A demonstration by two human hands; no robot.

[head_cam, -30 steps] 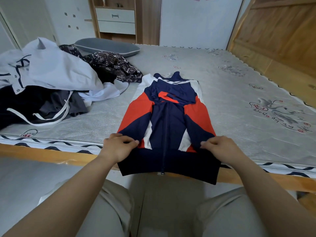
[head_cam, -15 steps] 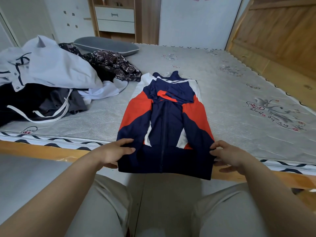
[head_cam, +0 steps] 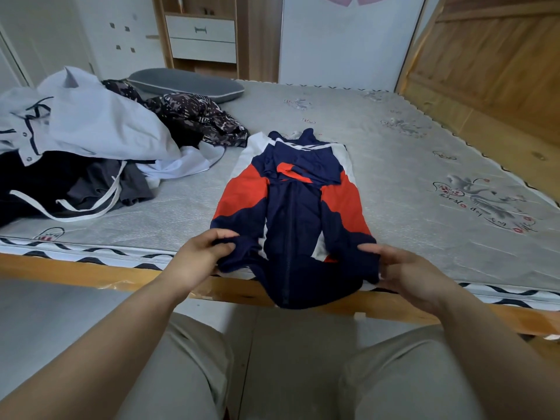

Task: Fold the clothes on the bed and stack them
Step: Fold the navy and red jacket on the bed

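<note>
A navy, orange and white zip jacket (head_cam: 291, 204) lies lengthwise on the grey mattress (head_cam: 409, 165), sleeves folded in, its hem hanging over the near bed edge. My left hand (head_cam: 200, 259) grips the hem's left corner, thumb on top and fabric bunched in its fingers. My right hand (head_cam: 406, 274) holds the hem's right corner, thumb over the cloth and fingers beneath. The middle of the hem sags between the two hands.
A heap of unfolded clothes (head_cam: 85, 153) covers the mattress's left side: white garments, dark ones, a patterned piece. A grey pillow (head_cam: 188, 84) lies at the back. The wooden bed rail (head_cam: 91, 272) runs in front of my knees; a wooden wall (head_cam: 491, 68) is at right.
Both hands moved from resting on top of the jacket near the hem to grasping its two bottom corners. The hem is now lifted and bunched, sagging in the middle.
</note>
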